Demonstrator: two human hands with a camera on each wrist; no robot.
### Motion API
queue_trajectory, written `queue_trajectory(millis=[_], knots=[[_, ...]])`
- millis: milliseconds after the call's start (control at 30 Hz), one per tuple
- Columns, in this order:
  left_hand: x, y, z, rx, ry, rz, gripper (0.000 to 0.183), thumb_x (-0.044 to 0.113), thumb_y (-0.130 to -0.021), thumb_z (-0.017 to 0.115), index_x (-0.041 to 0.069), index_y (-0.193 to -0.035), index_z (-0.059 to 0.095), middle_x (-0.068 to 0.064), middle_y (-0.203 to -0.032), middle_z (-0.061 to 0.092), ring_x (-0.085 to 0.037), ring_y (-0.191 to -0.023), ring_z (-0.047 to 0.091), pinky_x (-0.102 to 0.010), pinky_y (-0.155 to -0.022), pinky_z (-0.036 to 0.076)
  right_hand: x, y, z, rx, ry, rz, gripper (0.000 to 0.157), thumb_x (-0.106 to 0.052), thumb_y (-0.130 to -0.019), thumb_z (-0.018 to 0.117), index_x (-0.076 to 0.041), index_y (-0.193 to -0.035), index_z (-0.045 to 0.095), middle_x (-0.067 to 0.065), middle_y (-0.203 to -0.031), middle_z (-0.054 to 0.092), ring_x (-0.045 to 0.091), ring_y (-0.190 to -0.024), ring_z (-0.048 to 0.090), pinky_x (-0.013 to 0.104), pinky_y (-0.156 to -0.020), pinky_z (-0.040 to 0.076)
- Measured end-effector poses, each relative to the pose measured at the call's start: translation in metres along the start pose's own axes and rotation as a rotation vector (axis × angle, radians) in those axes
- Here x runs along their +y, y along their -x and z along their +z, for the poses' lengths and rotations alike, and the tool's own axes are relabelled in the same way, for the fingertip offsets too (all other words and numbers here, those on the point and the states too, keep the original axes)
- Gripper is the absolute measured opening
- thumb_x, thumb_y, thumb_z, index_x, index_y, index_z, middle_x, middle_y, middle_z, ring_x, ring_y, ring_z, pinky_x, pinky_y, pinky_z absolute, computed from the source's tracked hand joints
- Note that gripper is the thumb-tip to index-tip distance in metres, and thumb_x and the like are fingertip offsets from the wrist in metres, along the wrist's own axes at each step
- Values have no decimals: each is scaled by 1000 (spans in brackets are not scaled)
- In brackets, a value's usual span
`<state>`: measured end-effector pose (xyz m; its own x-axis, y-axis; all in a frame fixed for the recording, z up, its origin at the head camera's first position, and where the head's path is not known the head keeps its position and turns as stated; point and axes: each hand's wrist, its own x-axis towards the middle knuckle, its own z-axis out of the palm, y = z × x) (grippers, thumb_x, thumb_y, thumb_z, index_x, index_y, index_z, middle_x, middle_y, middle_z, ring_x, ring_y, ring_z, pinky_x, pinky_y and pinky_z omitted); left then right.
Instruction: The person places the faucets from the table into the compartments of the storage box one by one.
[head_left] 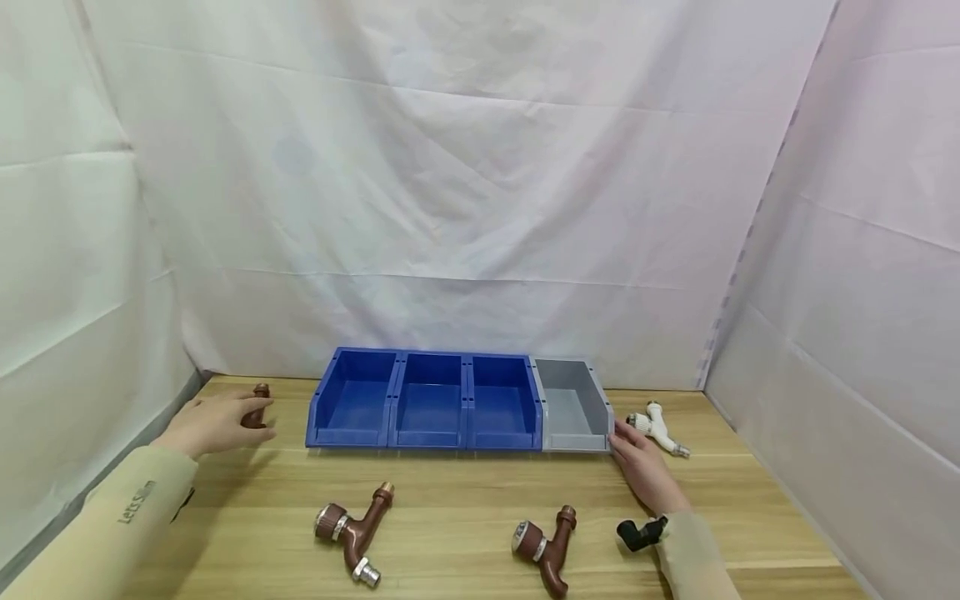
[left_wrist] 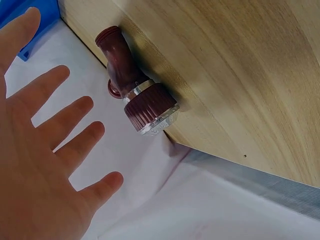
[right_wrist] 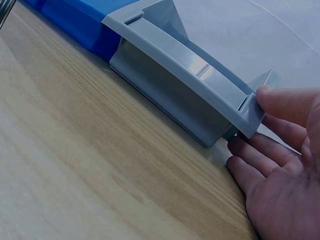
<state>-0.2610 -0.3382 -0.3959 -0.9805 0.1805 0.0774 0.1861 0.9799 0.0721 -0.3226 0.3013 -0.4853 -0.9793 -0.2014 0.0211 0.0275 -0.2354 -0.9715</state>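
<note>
My left hand is beside a brown plastic tap at the table's far left. In the left wrist view, the fingers of that hand are spread and apart from the tap, which has a ribbed knob and a silver cap. On the other side, my right hand touches the front right corner of a grey bin. The right wrist view shows the thumb against the corner of the bin, with the other fingertips lower, below its projecting lip.
Three blue bins stand in a row left of the grey one, near the white cloth backdrop. Nearer me lie a brown tap with a metal end, another brown tap and a black piece. A white tap lies far right.
</note>
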Motion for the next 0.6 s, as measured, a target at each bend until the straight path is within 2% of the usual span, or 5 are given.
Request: queue_trajectory(millis=[400, 600], knots=[[-4, -1, 2, -25, 27, 18, 71, 58, -70, 60, 7, -120, 55, -24, -120, 48, -45, -102, 47, -60, -75, 33, 2, 2, 2, 15, 19, -8, 60, -7, -91, 45, 4, -139, 11, 19, -143, 12, 25, -129, 15, 18, -92, 32], [-7, -2, 7, -96, 109, 26, 75, 55, -71, 61, 1, -122, 51, -33, -120, 43, -49, -101, 44, -59, -76, 35, 3, 2, 4, 27, 27, -18, 58, -6, -91, 45, 4, -139, 13, 20, -140, 17, 25, -127, 21, 16, -89, 34]])
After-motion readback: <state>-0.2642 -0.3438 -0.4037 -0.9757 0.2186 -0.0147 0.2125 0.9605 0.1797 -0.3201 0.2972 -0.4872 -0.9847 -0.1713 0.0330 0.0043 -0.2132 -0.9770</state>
